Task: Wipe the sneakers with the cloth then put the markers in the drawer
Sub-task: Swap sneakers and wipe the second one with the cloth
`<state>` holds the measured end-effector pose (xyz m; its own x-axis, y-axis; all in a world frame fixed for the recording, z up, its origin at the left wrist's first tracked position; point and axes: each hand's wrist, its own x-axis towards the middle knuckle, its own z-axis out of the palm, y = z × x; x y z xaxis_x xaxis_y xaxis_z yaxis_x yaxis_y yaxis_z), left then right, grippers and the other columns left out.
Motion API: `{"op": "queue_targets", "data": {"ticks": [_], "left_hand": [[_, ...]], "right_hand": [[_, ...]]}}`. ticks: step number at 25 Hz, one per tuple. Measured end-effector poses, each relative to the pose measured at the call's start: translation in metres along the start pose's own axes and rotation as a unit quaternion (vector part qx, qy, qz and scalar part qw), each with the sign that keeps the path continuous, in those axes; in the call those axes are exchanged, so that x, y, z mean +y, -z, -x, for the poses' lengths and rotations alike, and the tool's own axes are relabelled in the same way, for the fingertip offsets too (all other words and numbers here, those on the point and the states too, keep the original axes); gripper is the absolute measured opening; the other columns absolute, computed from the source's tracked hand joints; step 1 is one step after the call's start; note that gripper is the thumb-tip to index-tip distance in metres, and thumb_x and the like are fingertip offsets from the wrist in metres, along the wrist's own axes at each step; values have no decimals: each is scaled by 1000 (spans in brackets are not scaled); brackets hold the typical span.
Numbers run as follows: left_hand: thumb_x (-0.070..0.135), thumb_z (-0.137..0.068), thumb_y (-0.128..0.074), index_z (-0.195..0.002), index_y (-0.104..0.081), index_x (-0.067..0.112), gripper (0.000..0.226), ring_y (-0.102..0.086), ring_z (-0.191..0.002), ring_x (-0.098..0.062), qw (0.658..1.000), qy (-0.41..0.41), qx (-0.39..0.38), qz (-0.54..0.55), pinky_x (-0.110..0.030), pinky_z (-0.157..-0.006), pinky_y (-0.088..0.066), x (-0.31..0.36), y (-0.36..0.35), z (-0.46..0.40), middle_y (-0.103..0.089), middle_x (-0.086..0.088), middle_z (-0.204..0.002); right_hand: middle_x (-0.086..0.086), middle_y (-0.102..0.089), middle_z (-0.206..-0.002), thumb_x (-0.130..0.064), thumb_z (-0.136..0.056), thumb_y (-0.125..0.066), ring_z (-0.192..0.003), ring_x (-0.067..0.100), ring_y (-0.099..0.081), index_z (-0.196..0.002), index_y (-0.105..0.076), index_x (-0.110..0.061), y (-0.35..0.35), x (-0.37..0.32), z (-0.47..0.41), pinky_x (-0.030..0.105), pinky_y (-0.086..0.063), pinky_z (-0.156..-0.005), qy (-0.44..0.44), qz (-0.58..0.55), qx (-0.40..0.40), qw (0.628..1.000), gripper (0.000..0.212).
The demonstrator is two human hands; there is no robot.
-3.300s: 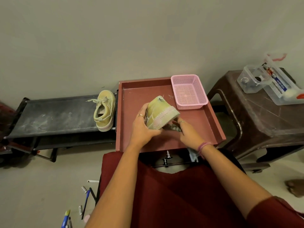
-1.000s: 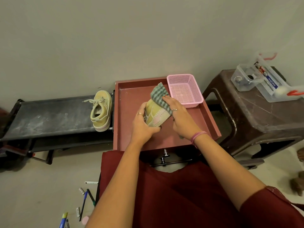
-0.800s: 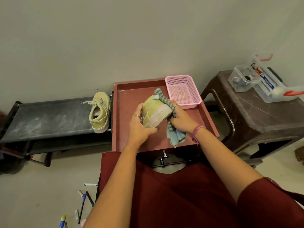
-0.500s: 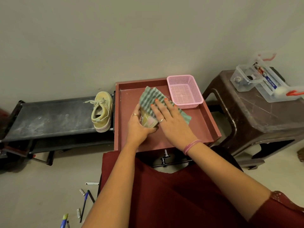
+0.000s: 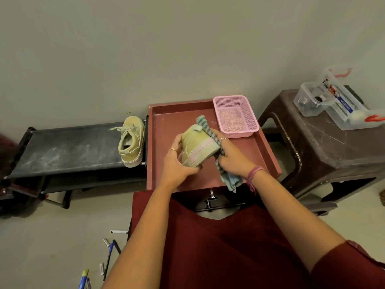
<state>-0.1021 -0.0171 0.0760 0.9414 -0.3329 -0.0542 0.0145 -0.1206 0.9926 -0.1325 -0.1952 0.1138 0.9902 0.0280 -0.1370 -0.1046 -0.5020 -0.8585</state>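
Wiping step: left hand (image 5: pixel 177 163) grips sneaker (image 5: pixel 198 148), right hand (image 5: pixel 231 159) clutches cloth (image 5: pixel 229 180) against sole. Next: 2nd sneaker (image 5: pixel 131 140) far left.

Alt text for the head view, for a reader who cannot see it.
Left hand holds a yellow sneaker over a red tray while right hand wipes it with a striped cloth. Another sneaker sits on a black rack.

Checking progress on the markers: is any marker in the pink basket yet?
No, the pink basket shows only its bare mesh floor, while the markers lie on the floor.
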Motion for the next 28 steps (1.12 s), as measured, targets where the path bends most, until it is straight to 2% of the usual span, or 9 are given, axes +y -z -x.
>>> {"op": "queue_targets", "data": {"ticks": [2,5,8,13,16,18,20,22,28], "left_hand": [[-6,-55,-82,-126,-41,47,98,-54,-122,-10,1000,11,-1,18,-41,-103,-47,0,-6,-2,-58,8,-126],[-14,-56,-82,-138,-32,34,107,-52,-125,-10,999,27,-12,46,-41,-104,-46,0,-16,-3,-53,8,-131],[-15,-56,-82,-131,-35,40,104,-52,-123,-8,999,18,-29,10,-33,-104,-45,2,-19,-4,-53,16,-127],[23,-52,-94,-152,-14,26,128,-30,-137,-3,993,-16,-59,-99,-24,-113,-28,39,-18,-10,-27,8,-152],[28,-55,-93,-148,-30,16,113,-37,-126,-4,985,-43,-15,-164,-17,-105,-30,60,-21,-17,-37,4,-145],[28,-55,-91,-141,-41,17,100,-45,-118,-4,984,-59,9,-165,-18,-102,-37,62,-20,-19,-47,4,-136],[37,-51,-84,-132,-49,21,89,-51,-113,-3,986,-50,17,-156,-23,-99,-44,58,-18,-22,-54,5,-128],[35,-50,-79,-122,-51,27,77,-55,-108,-1,990,-35,16,-138,-24,-95,-47,57,-18,-21,-58,7,-122],[18,-54,-81,-117,-49,34,73,-54,-95,19,996,-27,11,-88,-19,-88,-50,58,-20,-17,-62,15,-110]], "right_hand": [[-2,-37,-141,22,-74,-38,-127,3,-32,-146,-29,-22,0,-8,5,13,-26,-105,41,13,49,998,85],[-2,-35,-146,21,-71,-38,-129,2,-30,-145,-32,-22,3,-13,11,11,-21,-106,76,64,81,992,85],[-1,-33,-146,19,-70,-38,-131,1,-28,-145,-32,-20,2,-7,19,5,-17,-106,97,85,85,988,84],[3,-32,-148,23,-74,-41,-136,8,-27,-146,-29,-20,12,-6,10,18,-23,-112,42,-11,73,996,84],[4,-28,-152,21,-76,-42,-141,16,-25,-147,-27,-18,16,-11,7,27,-22,-116,33,-8,59,998,83],[4,-20,-156,16,-77,-46,-145,20,-15,-149,-23,-18,9,-17,11,39,-17,-119,68,118,66,988,83],[6,-16,-157,9,-80,-49,-146,30,-8,-150,-21,-14,-7,-17,16,45,-14,-119,129,317,97,935,79],[14,-27,-153,-3,-85,-41,-142,38,-18,-147,-26,-10,-16,-6,19,50,-23,-115,199,417,157,873,65],[11,-37,-146,-12,-87,-34,-138,29,-22,-140,-32,-17,-13,14,11,40,-19,-116,225,360,199,883,53]]}}
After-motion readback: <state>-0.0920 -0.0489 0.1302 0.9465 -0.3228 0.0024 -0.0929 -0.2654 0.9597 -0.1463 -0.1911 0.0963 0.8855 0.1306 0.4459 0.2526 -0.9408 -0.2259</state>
